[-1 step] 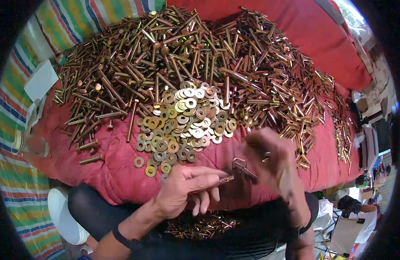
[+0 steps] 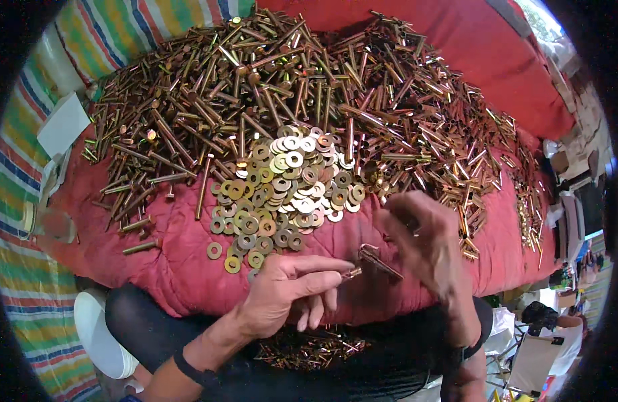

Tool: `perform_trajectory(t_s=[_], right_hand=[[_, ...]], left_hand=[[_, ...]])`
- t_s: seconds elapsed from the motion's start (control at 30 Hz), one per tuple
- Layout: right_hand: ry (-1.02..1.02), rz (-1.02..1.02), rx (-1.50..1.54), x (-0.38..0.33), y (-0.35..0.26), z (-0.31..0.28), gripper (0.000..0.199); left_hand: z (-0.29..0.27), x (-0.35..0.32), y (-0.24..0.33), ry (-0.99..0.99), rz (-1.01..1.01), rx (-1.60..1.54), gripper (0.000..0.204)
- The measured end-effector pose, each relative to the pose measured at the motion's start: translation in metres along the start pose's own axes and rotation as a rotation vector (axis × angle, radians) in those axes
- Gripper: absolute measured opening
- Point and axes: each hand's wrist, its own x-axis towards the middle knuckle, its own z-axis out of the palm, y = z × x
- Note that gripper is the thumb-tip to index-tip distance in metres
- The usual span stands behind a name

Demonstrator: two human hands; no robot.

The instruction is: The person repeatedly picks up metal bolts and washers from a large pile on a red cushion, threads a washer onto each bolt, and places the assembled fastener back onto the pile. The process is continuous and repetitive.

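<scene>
My left hand [image 2: 292,287] is closed, thumb and forefinger pinching a bolt [image 2: 352,273] whose end sticks out to the right. The rest of that bolt is hidden behind the fingers. Just right of its end, a slotted metal sleeve [image 2: 383,262] shows over the red cloth; whether it lies there or hangs above I cannot tell. My right hand [image 2: 429,248] is beside the sleeve, its curled fingers blurred by motion. Flat washers [image 2: 282,238] form a pile beyond my left hand, in the middle of the red quilted cloth [image 2: 181,234].
A large heap of bolts [image 2: 195,100] lies behind the washers. Metal sleeves [image 2: 443,147] are heaped at the right. More small metal parts [image 2: 312,350] sit between my legs. A white bucket [image 2: 98,335] stands at lower left. Striped sheeting [image 2: 41,342] runs along the left.
My right hand has shifted slightly and its fingers have changed pose. The bolt's end in my left hand looks a little turned. The left hand stays in place.
</scene>
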Motion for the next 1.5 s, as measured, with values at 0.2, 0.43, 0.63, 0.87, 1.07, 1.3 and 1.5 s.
perform_trajectory(t_s=[0.2,0.43,0.63,0.87,1.07,1.3,1.5], right_hand=[[-0.056,-0.115,-0.488,0.012,0.050,0.024,0.025],[-0.004,-0.206,-0.506,0.020,0.053,0.034,0.015],[0.018,-0.263,-0.237,0.022,0.050,0.029,0.017],[-0.172,-0.224,-0.304,0.021,0.025,0.022,0.026],[-0.231,-0.091,0.376,-0.003,-0.028,0.000,0.022],[-0.277,-0.313,0.233,-0.012,-0.038,-0.002,0.032],[-0.253,-0.345,0.252,-0.016,-0.035,0.000,0.032]], left_hand=[[0.001,-0.006,0.007,0.079,0.061,0.141,0.025],[-0.005,-0.007,0.007,0.169,0.178,0.082,0.022],[-0.009,-0.010,0.012,0.207,0.185,0.083,0.018],[-0.011,-0.008,0.011,0.219,0.277,0.100,0.016],[-0.015,-0.014,0.019,0.163,0.182,0.046,0.019],[-0.018,-0.013,0.023,0.089,-0.110,-0.156,0.021],[-0.016,-0.015,0.020,0.024,-0.056,-0.156,0.019]])
